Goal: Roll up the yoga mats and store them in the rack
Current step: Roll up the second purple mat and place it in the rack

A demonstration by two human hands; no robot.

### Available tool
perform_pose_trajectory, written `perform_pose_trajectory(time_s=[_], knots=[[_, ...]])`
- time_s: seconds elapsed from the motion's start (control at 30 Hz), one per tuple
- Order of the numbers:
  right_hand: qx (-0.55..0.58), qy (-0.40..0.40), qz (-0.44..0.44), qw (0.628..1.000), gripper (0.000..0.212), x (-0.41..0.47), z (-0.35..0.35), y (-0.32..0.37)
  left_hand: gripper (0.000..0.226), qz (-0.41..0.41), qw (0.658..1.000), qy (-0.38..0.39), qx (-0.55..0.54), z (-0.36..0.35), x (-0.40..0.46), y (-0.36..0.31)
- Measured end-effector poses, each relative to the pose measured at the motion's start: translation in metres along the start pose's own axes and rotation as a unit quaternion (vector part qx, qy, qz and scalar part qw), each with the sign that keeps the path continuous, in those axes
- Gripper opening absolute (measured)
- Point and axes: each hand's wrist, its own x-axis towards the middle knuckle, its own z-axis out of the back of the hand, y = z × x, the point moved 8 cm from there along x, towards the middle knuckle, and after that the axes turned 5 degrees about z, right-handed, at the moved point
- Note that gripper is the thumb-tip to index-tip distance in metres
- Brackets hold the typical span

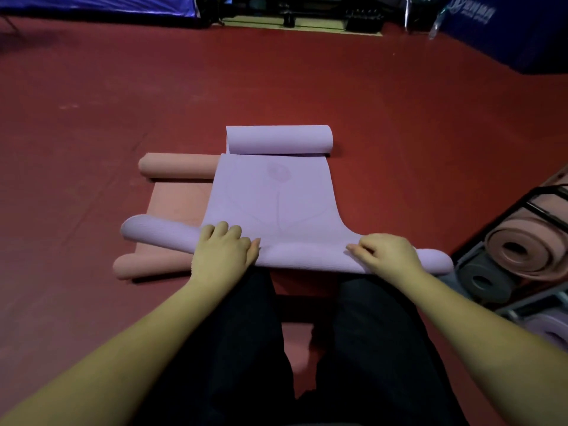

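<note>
Your purple mat (273, 195) lies on the red floor (92, 103) straight ahead of your knees, and it is curled at both ends. The near end is a low roll running left to right under your hands; the far end is a tighter roll (278, 139) lying just beyond the flat middle stretch. The flat part narrows toward that far roll, and its two side edges are bare and unobstructed.

Your left hand (224, 250) rests on top of the near roll, left of the purple mat's centre, fingers curled over the roll with the thumb pointing inward. Your right hand (387, 252) sits on the same roll, right of centre, fingers bent and pinching the mat's fold at the fingertips. The roll's two ends stick out past both hands.

A pink mat (178, 198) lies under the purple mat and pokes out to its left, also curled at its near and far ends; its left edges overlap nothing else.

To the right of the purple mat, close to the near roll's right end, stands the rack (541, 207) with a rolled pink mat (522, 250), a rolled grey mat (484, 279) below it, and a purple roll (550, 330) lower still, their ends facing you.

Beyond the purple mat and to its left, the floor is open. Blue panels (507, 32) stand far beyond the purple mat, to its right.
</note>
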Motion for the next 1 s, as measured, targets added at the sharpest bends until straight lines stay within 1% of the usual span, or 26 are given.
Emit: perform_pose_trajectory(time_s=[0.03,0.1,0.17,0.27,0.4,0.47,0.53,0.6,0.67,0.7,0.77,0.83,0.87,0.93,0.97,1.0], knots=[[-0.015,-0.018,0.027,0.999,0.057,-0.006,0.001,0.003,0.047,0.001,1.000,0.013,-0.009,-0.001,0.002,-0.001],[-0.040,-0.032,0.052,0.997,0.057,-0.015,0.000,0.006,0.045,0.020,0.999,0.036,-0.028,-0.003,0.005,0.002],[-0.070,-0.057,0.054,0.994,0.055,-0.019,0.002,0.011,0.043,0.045,0.996,0.053,-0.047,-0.005,0.005,0.005],[-0.116,-0.096,0.025,0.988,0.051,-0.024,0.003,0.017,0.044,0.066,0.994,0.068,-0.058,-0.009,0.007,0.005],[-0.099,-0.060,-0.031,0.993,0.049,-0.019,-0.007,0.014,0.049,0.077,0.993,0.078,-0.051,-0.010,0.009,0.006],[-0.083,-0.042,-0.041,0.995,0.050,-0.012,-0.005,0.010,0.052,0.085,0.990,0.105,-0.049,-0.013,0.012,0.006],[-0.086,-0.040,-0.031,0.995,0.053,-0.006,0.002,0.012,0.055,0.090,0.984,0.143,-0.056,-0.012,0.017,0.006],[-0.089,0.005,-0.039,0.995,0.054,0.005,0.006,0.011,0.055,0.094,0.980,0.168,-0.049,-0.005,0.027,0.006],[-0.060,0.073,-0.082,0.992,0.050,0.017,0.007,0.001,0.050,0.107,0.978,0.174,-0.032,-0.003,0.038,0.012],[-0.040,0.113,-0.110,0.987,0.049,0.020,0.008,-0.005,0.050,0.124,0.974,0.187,-0.042,-0.002,0.042,0.014],[0.005,0.178,-0.142,0.974,0.052,0.023,0.014,-0.012,0.050,0.158,0.958,0.227,-0.071,-0.002,0.048,0.021],[0.066,0.223,-0.144,0.962,0.048,0.022,0.015,-0.015,0.046,0.177,0.938,0.284,-0.088,-0.015,0.046,0.029],[0.091,0.247,-0.142,0.954,0.047,0.019,0.014,-0.014,0.043,0.168,0.927,0.329,-0.073,-0.025,0.042,0.031],[0.097,0.304,-0.128,0.939,0.044,0.013,0.001,-0.009,0.039,0.132,0.909,0.390,-0.069,-0.043,0.030,0.026],[0.089,0.328,-0.125,0.932,0.047,0.010,-0.009,-0.009,0.039,0.106,0.908,0.403,-0.041,-0.049,0.025,0.022],[0.080,0.344,-0.122,0.928,0.050,0.007,-0.018,-0.008,0.039,0.125,0.902,0.411,-0.042,-0.052,0.021,0.023]])
